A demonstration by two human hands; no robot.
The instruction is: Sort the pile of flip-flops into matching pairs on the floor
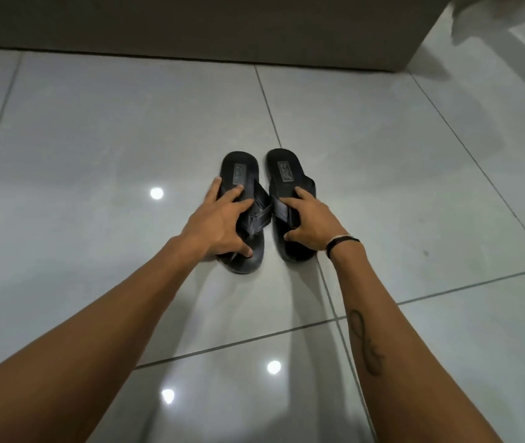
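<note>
Nearest the camera, two bare forearms reach forward and down over a glossy grey tiled floor (95, 139) with dark grout lines and three bright light reflections. The right forearm carries a dark tattoo (368, 343), and a dark band (339, 243) circles the right wrist.

Past the wrists, the left hand (219, 219) lies spread over the left flip-flop (242, 174), fingers (234, 193) across the footbed and strap, thumb hooked at the near inner edge; it presses or lightly grips the shoe, though how firmly cannot be told. The right hand (307, 219) covers the right flip-flop (286, 171) in the same way, index finger stretched along the strap and thumb curled on the near part of the footbed.

Both flip-flops are black, with broad crossing straps and a small rectangular label on the heel part of each. They rest flat on the floor side by side, just apart, toes toward the person and heels pointing away, forming a matched pair in the middle of the view.

Farther off, the tiles end at a dark wall base (190, 24). At the far right corner a pale blurred shape (504, 14) shows; what it is cannot be told.
</note>
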